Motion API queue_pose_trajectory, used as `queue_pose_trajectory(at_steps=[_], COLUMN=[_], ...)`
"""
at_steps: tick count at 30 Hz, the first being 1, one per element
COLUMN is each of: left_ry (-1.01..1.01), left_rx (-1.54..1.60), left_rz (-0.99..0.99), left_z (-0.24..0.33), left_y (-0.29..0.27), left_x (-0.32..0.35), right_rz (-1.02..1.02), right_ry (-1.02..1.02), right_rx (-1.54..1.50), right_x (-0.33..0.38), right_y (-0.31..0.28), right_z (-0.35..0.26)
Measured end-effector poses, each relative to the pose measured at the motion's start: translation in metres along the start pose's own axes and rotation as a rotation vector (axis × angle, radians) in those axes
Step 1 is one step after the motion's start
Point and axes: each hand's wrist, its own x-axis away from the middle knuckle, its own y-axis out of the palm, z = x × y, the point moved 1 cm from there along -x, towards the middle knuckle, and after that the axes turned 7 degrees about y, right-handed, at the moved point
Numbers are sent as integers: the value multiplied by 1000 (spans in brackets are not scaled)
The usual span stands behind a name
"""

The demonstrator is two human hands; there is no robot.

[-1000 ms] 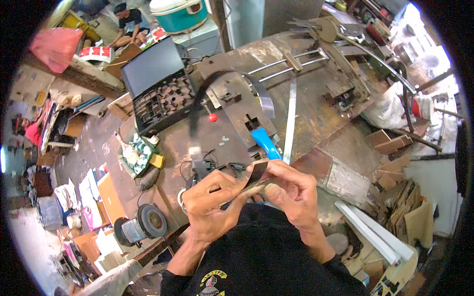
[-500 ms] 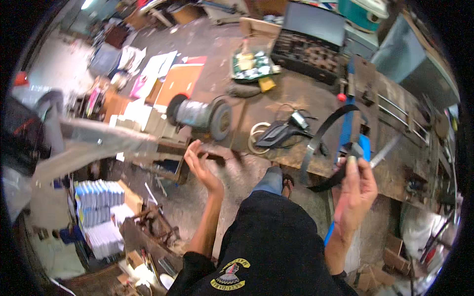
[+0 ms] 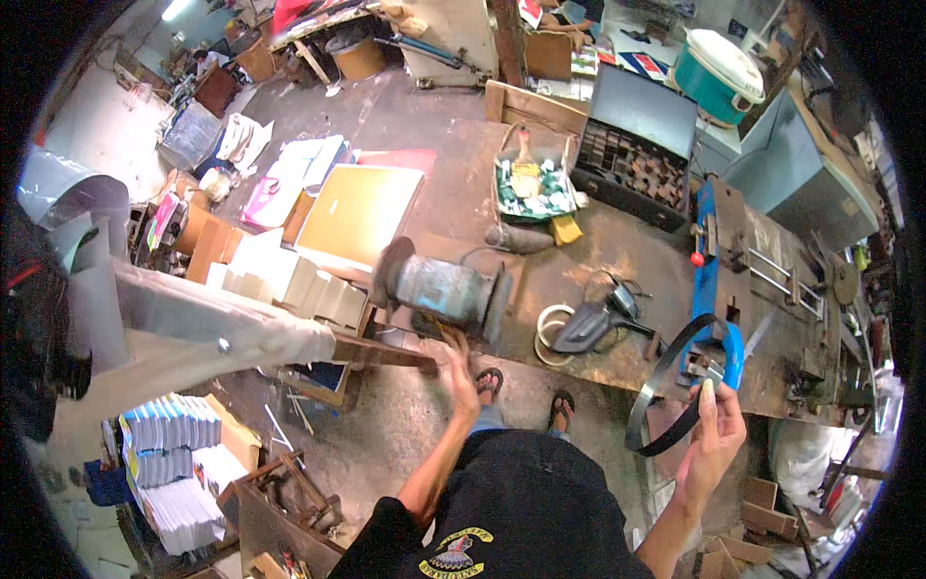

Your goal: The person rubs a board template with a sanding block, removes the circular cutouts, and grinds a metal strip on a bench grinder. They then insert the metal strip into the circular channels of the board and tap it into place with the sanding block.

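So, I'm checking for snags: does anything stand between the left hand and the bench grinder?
Nothing visible does. The left hand is right by the near side of the bench grinder; contact is unclear. The black band is off to the right, in the grip of the right hand.

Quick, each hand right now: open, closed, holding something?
Left hand: by the bench grinder; grip can't be told.
Right hand: closed, pinching the black band.

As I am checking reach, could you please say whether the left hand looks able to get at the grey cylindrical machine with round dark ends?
Probably yes: the left hand looks empty and close to the machine, with nothing visibly between them; contact is unclear.
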Motion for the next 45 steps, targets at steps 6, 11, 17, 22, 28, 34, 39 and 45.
queue_pose_trajectory(at_steps=[6,11,17,22,28,34,39,45], left_ry=[-165,-68,-213,-221,-158,-144,-160,-138], left_rx=[-163,-80,-200,-321,-222,-234,-163,-4], left_rz=[-211,-318,-477,-484,-316,-145,-98,-89], left_z=[-6,49,43,27,46,64,78,54], left_y=[-56,-38,-45,-64,-34,-13,7,8], left_x=[4,-14,-17,-23,-11,-3,-5,-8], right_rz=[169,54,85,103,57,73,133,180], right_ry=[-50,-30,-164,-373,-514,-427,-449,-398], right_rx=[76,33,210,274,310,297,298,204], right_x=[24,52,74,82,70,68,61,50], right_y=[52,103,102,104,99,97,86,77], right_z=[0,-17,-2,1,-2,-17,-17,-19])
